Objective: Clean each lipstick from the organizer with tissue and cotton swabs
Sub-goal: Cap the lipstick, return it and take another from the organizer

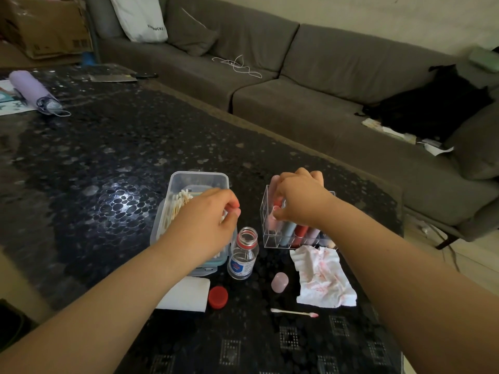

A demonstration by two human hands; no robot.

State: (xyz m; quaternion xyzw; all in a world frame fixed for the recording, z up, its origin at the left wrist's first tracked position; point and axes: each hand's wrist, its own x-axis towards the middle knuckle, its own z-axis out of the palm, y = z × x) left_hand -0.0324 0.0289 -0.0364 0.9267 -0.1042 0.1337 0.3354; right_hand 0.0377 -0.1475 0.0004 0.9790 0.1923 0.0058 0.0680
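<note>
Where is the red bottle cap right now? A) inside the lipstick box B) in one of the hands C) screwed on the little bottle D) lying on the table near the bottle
D: the red cap lies on the table, just in front of the little bottle, whose mouth is open with nothing on it.
</note>
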